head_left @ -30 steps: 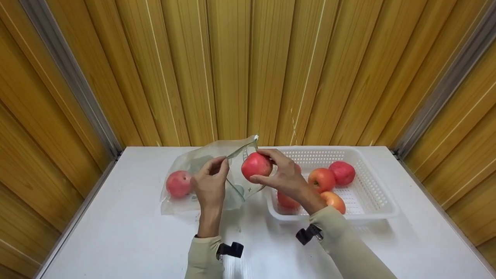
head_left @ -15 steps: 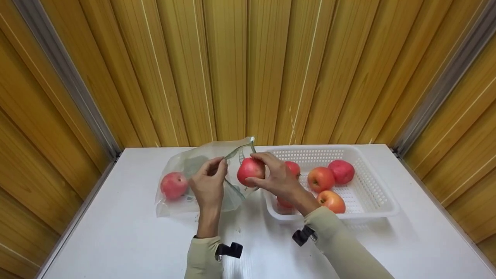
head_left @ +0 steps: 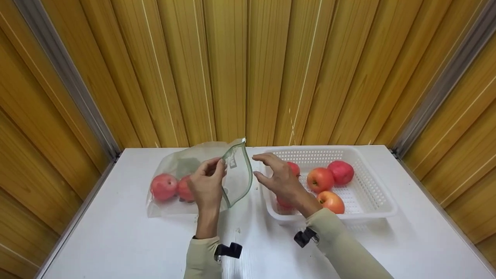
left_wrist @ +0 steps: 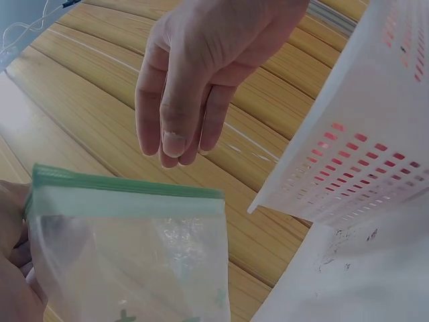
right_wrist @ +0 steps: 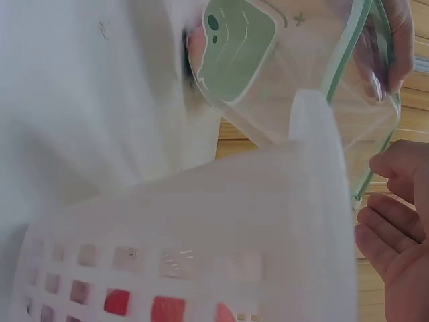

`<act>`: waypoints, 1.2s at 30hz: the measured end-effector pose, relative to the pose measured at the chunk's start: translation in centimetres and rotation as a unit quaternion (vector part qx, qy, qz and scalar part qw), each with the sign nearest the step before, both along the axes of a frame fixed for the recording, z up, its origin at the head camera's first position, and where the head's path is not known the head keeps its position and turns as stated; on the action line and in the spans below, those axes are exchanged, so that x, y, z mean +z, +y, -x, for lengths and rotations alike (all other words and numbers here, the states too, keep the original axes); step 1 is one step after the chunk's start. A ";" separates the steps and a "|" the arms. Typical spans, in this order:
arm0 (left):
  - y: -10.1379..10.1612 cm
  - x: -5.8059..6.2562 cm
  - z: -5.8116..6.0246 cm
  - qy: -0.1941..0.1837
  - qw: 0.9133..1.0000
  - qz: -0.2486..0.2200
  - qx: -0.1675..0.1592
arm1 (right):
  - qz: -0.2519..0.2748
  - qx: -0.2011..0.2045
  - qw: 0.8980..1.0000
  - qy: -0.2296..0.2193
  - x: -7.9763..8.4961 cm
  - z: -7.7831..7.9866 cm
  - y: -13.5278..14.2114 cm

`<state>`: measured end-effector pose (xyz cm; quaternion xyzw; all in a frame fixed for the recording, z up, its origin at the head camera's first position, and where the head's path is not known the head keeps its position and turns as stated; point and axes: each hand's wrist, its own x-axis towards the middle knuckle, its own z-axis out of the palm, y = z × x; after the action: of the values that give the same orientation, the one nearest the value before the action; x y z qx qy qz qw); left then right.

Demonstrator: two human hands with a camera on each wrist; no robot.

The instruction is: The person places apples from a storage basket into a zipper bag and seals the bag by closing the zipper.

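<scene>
At the centre of the frame the left hand [head_left: 205, 188] pinches the near edge of a clear bag [head_left: 188, 164] between thumb and fingertips. Just right of centre, the right hand [head_left: 281, 176] has its thumb and fingers spread apart with nothing between them, just beside the bag's green rim [head_left: 250, 164]; whether a fingertip touches it I cannot tell. The mouth gapes toward the right of the frame, with a white tip standing at its top corner.

For holding the bag well, I judge that a light pinch, drawn a little toward the bottom of the frame, should spread the mouth; a slack film could fold across the opening. The bag looks thin, so a hard pull might drag it and what it holds.

Inside the bag, left of centre, lie one red apple [head_left: 163, 187] and a second apple [head_left: 185, 188], side by side, the latter partly behind the left hand. Right of centre a white basket [head_left: 374, 190] holds more apples [head_left: 321, 179], some half hidden by the right forearm. Both bag and basket rest on a white table [head_left: 128, 236], with wood-patterned panels [head_left: 248, 77] filling the upper frame.
</scene>
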<state>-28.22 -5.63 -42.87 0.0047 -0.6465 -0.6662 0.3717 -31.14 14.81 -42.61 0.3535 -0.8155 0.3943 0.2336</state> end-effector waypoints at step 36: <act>0.0 0.0 0.1 -0.027 1.000 0.002 0.004 | 0.018 -0.116 0.992 -0.036 -1.3 -1.1 8.0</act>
<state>-28.33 -5.59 -42.82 0.0249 -0.6577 -0.6629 0.3569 -30.01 22.84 -43.92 0.2379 -0.8515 0.3920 0.2542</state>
